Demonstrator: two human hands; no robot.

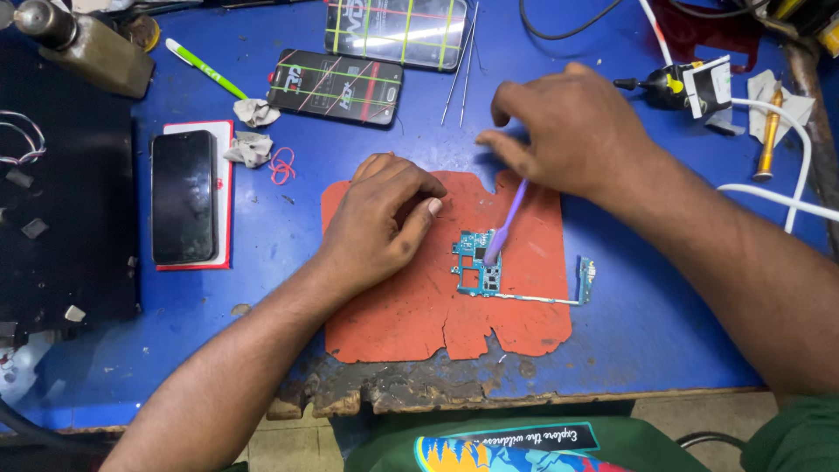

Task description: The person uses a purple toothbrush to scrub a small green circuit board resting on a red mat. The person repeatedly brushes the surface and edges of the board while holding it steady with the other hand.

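Both hands work over the orange mat (411,315) near the table's front edge. My right hand (568,131) grips a purple brush (507,218), tip touching the circuit board (481,267). My left hand (384,218) rests loosely curled on the mat, holding nothing, just beside the board.

The table (664,323) is bright blue, scuffed and worn to dark brown along its front edge. The mat (411,315) is rusty orange-red with smudges. The circuit board (479,267) is teal with dark chips. The brush (507,218) is pale purple. The phone (183,197) is glossy black, lying on a white card (223,197) edged in red. The pen (206,68) is green and white. The two screen panels (336,86) are black, crossed by green and red lines. The rubber band (281,165) is red. The cable (786,197) is white.
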